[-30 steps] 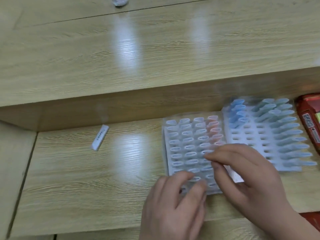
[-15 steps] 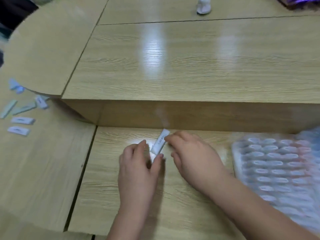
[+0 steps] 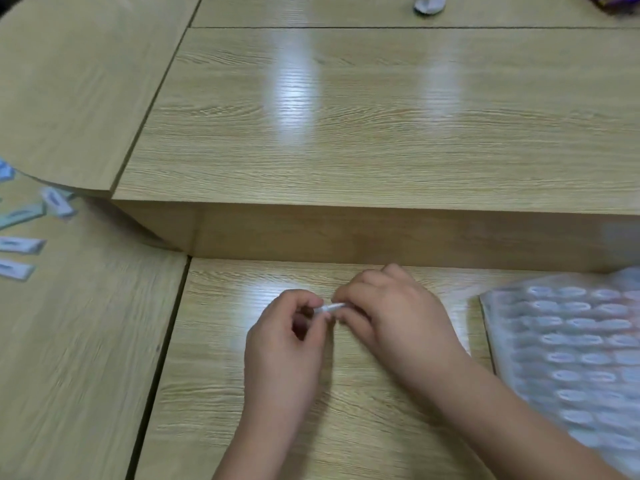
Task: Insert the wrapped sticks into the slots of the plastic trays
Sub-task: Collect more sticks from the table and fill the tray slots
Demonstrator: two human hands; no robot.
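On your light wooden table (image 3: 214,393), the clear plastic tray with rows of oval slots (image 3: 571,341) lies at the right edge, blurred. Your left grip (image 3: 284,344) and right grip (image 3: 398,323), fingers curled, pinch between them one small white wrapped stick (image 3: 330,307), left of the tray and apart from it.

White stick (image 3: 333,307); wood-grain table (image 3: 346,140)

No text can be read: the loose wrapped sticks (image 3: 30,245) lying well to the left of the fingers (image 3: 353,294) carry dark marks (image 3: 11,242), perhaps print, but they are blurred beyond reading.
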